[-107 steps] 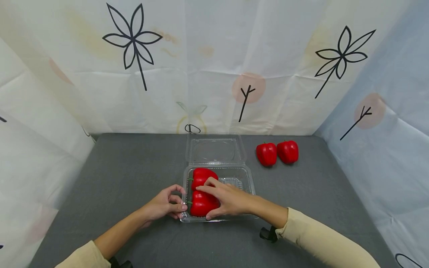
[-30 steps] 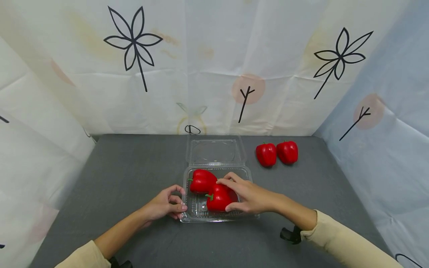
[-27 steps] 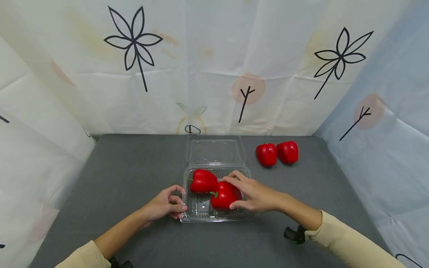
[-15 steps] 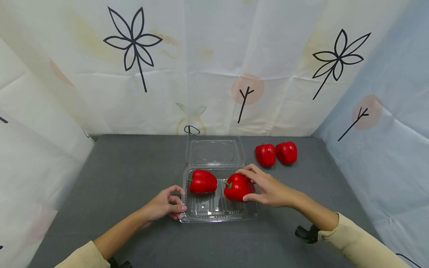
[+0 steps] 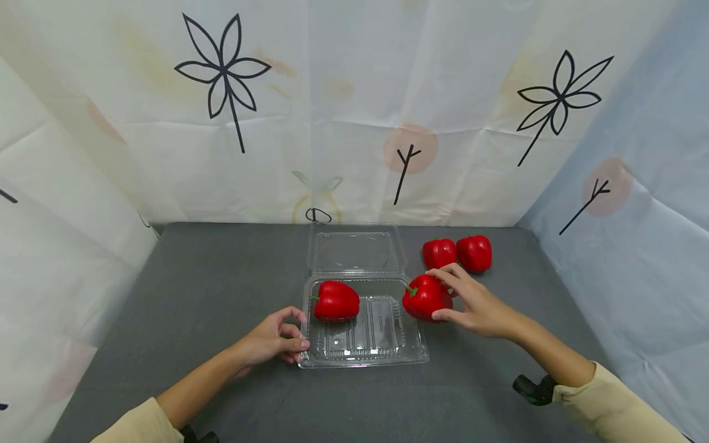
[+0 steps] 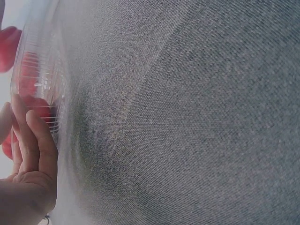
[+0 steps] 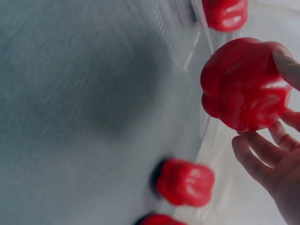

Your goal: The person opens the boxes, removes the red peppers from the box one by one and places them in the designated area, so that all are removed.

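My right hand (image 5: 477, 306) holds a red bell pepper (image 5: 425, 299) between thumb and fingers, over the right rim of a clear plastic clamshell box (image 5: 382, 354). In the right wrist view the held pepper (image 7: 246, 86) hangs above the grey table. A second bell pepper (image 5: 336, 301) lies on its side in the left part of the box, its green stem to the left. At the box's left rim, my left hand (image 5: 272, 338) pinches the edge between thumb and fingers. The left wrist view shows these fingers (image 6: 29, 140) along the clear wall.
Two more red bell peppers (image 5: 474, 253) stand side by side at the back right of the grey table (image 5: 232, 264). The box's clear lid (image 5: 356, 249) lies folded back toward the patterned cloth wall (image 5: 354, 123).
My right hand has lifted the front pepper from the box's left side and carried it right, past the middle to the right rim. The left hand has stayed at the box's edge.
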`<state>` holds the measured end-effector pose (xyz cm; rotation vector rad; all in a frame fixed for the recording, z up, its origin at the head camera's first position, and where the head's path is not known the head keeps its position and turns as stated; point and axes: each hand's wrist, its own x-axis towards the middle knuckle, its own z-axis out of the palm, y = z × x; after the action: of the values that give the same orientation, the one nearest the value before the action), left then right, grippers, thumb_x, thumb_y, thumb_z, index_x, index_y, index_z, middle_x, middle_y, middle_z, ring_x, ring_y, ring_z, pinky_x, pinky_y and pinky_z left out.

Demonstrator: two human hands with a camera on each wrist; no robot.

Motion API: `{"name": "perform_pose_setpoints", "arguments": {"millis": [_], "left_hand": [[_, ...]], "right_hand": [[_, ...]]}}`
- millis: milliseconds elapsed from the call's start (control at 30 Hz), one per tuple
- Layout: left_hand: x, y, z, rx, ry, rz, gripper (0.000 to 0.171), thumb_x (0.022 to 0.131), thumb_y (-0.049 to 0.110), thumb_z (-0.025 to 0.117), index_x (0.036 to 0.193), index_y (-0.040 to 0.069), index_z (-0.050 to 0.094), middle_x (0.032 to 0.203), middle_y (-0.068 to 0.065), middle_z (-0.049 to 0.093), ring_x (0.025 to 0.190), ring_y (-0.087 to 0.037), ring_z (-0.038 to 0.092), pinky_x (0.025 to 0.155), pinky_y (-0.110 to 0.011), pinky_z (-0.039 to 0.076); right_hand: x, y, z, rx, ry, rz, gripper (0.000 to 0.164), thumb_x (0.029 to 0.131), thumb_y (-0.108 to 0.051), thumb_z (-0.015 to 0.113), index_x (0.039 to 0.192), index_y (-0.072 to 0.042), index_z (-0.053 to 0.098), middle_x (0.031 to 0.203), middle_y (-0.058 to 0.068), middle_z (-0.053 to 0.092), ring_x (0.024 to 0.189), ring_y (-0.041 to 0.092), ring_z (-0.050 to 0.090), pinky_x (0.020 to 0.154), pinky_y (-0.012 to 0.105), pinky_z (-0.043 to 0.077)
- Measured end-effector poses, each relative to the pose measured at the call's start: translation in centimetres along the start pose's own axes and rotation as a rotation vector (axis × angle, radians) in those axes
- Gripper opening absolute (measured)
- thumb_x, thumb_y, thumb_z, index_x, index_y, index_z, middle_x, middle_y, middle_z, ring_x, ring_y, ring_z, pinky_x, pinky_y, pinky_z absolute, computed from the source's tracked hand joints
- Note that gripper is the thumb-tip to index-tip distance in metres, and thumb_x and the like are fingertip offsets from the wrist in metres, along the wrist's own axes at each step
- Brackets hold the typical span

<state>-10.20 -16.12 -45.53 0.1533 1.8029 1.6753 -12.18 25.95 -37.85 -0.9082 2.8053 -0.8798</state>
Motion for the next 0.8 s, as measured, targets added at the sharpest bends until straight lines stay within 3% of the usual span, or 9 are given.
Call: {"name": "perform_pose_setpoints", "arguments": {"millis": [167,400,800], "left_hand": [[-0.1,0.0,0.0,-0.004,-0.008,0.005,0.050,0.089,0.008,0.075,0.123,0.000,0.040,0.081,-0.007,0.068,0.065,-0.018,0.064,0.066,-0.032,0.058],[0.0,0.1,0.0,0.000,0.000,0.001,0.049,0.089,0.007,0.074,0.123,0.000,0.040,0.081,-0.008,0.067,0.065,-0.018,0.064,0.067,-0.032,0.058],[-0.2,0.1,0.1,0.000,0.002,0.010,0.047,0.089,0.006,0.074,0.122,0.000,0.040,0.079,-0.007,0.067,0.065,-0.018,0.064,0.066,-0.032,0.058]], "right_hand": [[-1.0,1.5,-0.6,-0.028,0.041,0.050,0.072,0.081,-0.024,0.084,0.141,-0.004,0.047,0.126,0.008,0.050,0.105,0.023,0.056,0.078,0.034,0.057],[-2.1,3.9,-1.5,-0.044,0.094,0.143,0.070,0.082,-0.020,0.082,0.139,-0.001,0.047,0.121,0.013,0.049,0.100,0.028,0.054,0.063,0.029,0.054],[-3.7,6.8,-2.0,-0.116,0.157,0.217,0.066,0.086,-0.018,0.079,0.138,0.004,0.046,0.119,0.019,0.048,0.096,0.032,0.057,0.070,0.041,0.055]]}}
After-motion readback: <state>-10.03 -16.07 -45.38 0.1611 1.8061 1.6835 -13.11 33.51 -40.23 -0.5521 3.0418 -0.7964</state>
